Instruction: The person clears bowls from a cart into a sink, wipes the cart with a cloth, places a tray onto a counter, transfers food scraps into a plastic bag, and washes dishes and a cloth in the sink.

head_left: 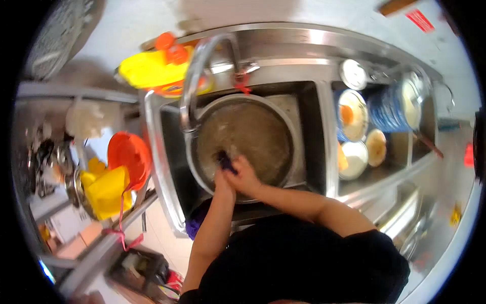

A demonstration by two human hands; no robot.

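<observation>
- Left hand (224,184) and right hand (245,178) are pressed together at about seven o'clock in the round basin (295,142); the right looks closed on a dark purple item (226,161), while blur hides whether the left grips it too.
- That item sits at the fingers, toward eight, over cloudy water (258,131).
- Working it by hand over the basin seems the step underway; the next move would call for a secure grip on something wet.
- Just outside, at seven: a purple bundle (193,228).
- Farther out: faucet (188,117) at ten, stacked dishes (387,109) nearing three.
</observation>
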